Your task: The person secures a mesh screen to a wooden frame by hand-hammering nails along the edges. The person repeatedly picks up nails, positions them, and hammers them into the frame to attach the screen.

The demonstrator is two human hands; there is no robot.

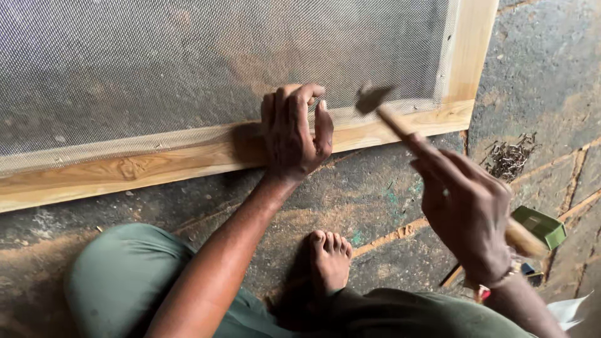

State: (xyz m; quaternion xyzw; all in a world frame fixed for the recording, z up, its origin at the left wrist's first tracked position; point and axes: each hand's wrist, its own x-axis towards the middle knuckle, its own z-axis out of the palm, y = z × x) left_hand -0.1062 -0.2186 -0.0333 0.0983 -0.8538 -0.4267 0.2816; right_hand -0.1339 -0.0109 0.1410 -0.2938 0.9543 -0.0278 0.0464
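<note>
The right hand is closed tight around the wooden handle of a hammer, with the fingers wrapped all the way round. Close to the camera are the person's green trousers and one bare foot flat on the dark, dusty floor. A small green box sits on the floor by the right wrist. A bit farther off lies a little heap of small nails. The hammer's long handle runs from the right hand up and to the left, and its dark head points at the wooden frame. The head looks blurry and hangs just above the wood. The left hand rests on the frame with its fingers bent, pinched together at the tips near the edge of the grey wire mesh. I cannot tell if it holds a nail, as that would be too small to see. The mesh lies over the frame and goes far up and away. The hammer head is very near the left fingertips, so I think a crooked swing could hit a finger. A slanted hit could also bend a nail or dent the soft wood.
</note>
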